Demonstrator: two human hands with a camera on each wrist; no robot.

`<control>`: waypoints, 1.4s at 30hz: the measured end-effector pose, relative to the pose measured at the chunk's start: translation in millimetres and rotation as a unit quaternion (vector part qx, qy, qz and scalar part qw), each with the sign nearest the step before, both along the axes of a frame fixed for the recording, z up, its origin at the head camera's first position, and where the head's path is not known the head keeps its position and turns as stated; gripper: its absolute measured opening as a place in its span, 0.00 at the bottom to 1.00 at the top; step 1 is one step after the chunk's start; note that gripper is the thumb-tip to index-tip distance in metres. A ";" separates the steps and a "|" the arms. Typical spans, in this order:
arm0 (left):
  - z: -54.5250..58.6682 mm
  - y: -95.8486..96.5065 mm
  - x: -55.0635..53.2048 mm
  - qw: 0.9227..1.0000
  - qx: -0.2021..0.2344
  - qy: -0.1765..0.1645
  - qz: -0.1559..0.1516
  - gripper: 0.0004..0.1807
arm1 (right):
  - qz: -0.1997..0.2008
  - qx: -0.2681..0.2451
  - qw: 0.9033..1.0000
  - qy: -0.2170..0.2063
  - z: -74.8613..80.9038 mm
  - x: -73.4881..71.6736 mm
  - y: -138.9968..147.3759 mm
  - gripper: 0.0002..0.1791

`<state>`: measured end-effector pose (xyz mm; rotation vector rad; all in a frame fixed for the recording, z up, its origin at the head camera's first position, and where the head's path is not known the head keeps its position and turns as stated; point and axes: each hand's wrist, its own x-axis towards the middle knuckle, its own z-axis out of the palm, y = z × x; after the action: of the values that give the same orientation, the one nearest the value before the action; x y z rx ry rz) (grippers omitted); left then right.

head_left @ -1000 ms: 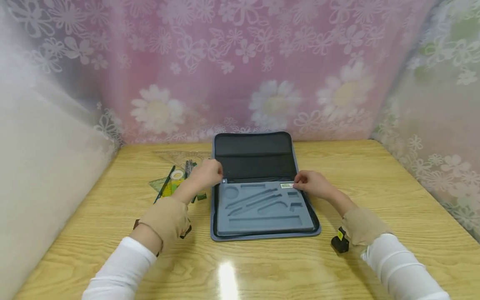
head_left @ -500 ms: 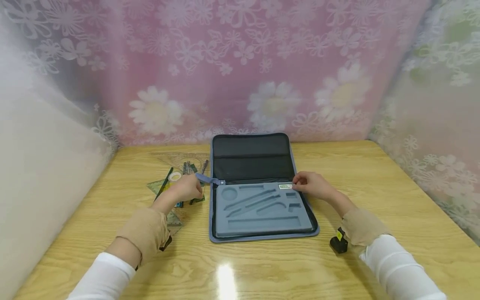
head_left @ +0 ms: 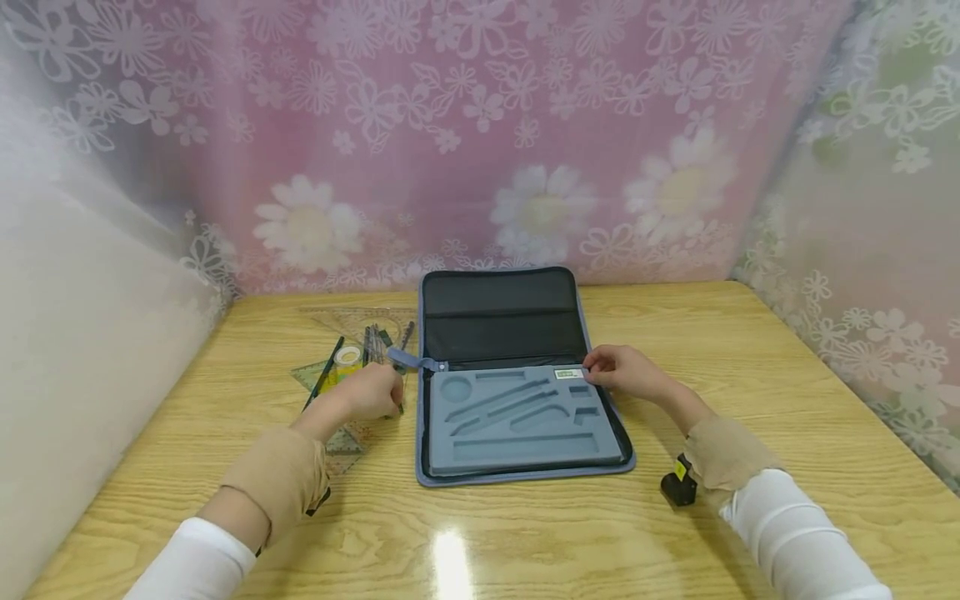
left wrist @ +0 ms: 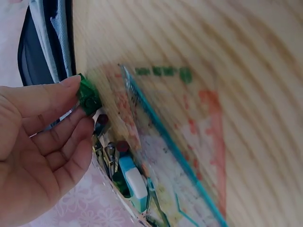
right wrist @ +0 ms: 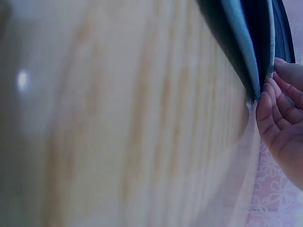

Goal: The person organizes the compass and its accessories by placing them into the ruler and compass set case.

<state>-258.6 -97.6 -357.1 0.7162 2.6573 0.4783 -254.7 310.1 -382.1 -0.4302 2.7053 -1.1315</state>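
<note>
In the head view, my left hand (head_left: 372, 392) is at the right side of a pile of drawing tools. It pinches a small translucent green block (left wrist: 88, 96) between thumb and fingertips. An unzipped blue case (head_left: 525, 482) lies with its black lid (head_left: 502, 312) folded back. Inside it sits a grey foam insert (head_left: 525, 464) with several shaped recesses, none filled. At the insert's upper right corner, beside a small label (head_left: 567, 374), my right hand (head_left: 624, 369) grips the edge with thumb and fingers. A blue strap (head_left: 405, 359) hangs out at the case's left.
Left of the case lie a roll of white tape (head_left: 347, 357), transparent set squares (head_left: 307, 375), and a dark pen (head_left: 326, 371). A blue and white eraser (left wrist: 135, 183) and several slim tools lie close together. A flowered curtain (head_left: 450, 167) stands behind the table (head_left: 562, 542).
My left hand has moved from the case's upper left corner left and down to the tools, and now holds the green block. The strap has come into view; my right hand stays at the corner.
</note>
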 end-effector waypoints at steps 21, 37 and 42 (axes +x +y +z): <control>21.5 117.9 -7.6 0.987 0.079 0.135 -0.045 0.14 | -0.034 -0.001 0.998 -0.052 -3.3 0.5 2.1 0.13; 4.5 202.8 0.0 0.992 0.064 0.078 -0.075 0.12 | -0.035 -0.003 0.998 -0.043 -4.5 5.5 -0.8 0.11; 2.6 216.6 4.9 0.992 0.066 0.066 -0.086 0.08 | -0.027 -0.005 0.999 -0.036 -5.6 3.5 -0.5 0.12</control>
<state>-253.7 119.0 -354.5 1.0404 2.6711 0.5806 -251.2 309.6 -387.6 -0.3124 2.6648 -1.1530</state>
